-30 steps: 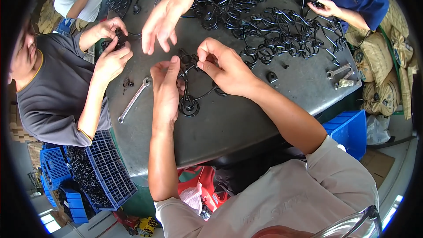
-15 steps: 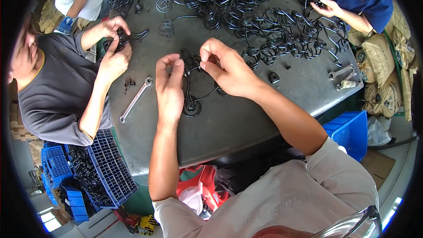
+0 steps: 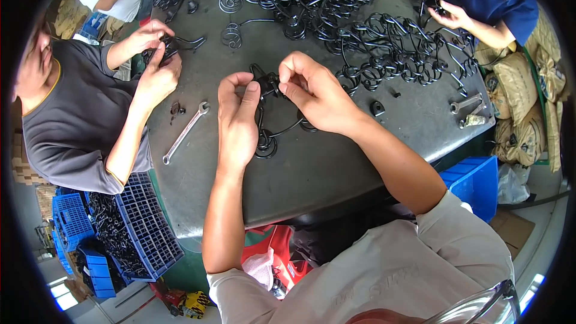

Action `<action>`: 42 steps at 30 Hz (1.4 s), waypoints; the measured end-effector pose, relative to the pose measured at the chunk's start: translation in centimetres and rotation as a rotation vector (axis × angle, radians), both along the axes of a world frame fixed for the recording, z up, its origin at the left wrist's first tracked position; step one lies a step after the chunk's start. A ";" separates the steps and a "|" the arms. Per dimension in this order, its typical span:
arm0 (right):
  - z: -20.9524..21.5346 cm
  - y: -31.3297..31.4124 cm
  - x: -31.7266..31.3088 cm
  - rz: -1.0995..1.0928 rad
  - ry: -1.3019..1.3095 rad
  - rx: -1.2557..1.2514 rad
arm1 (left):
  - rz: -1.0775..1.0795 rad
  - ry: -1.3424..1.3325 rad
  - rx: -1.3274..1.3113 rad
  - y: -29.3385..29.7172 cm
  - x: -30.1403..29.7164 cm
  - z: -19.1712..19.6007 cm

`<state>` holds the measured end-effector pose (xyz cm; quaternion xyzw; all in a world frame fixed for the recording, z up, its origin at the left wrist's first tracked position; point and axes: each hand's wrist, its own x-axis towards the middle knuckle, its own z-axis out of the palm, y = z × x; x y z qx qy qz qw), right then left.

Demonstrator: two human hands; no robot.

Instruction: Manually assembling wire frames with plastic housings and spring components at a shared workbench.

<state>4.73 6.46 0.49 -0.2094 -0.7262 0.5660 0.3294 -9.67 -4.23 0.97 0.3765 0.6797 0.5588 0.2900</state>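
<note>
Over the middle of the dark table, both my hands are at a black coiled-wire part (image 3: 266, 144) with a small black clamp-like fitting (image 3: 270, 86) on its upper end. My left hand (image 3: 237, 117) is closed, thumb and fingers pinching the fitting's left side. From the right, my right hand (image 3: 318, 93) pinches at the other side of the fitting, its fingertips pressed together; any tiny piece between them is too small to make out. The part's looped end lies beside my left wrist, and some of its wire is hidden behind my fingers.
A big tangle of black coiled-wire parts (image 3: 384, 42) covers the table's far side. One wrench (image 3: 185, 135) lies left, more tools (image 3: 467, 105) right. A small black block (image 3: 377, 108) sits right of my hand. Co-workers handle parts left and far right. Blue crates (image 3: 150, 228) stand below.
The view has shifted slightly. Both hands stay at the fitting, with hardly any visible change in their grip.
</note>
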 end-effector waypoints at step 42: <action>2.3 0.1 1.3 -0.029 -0.194 0.056 | -0.284 -0.153 0.306 0.8 -0.6 -1.6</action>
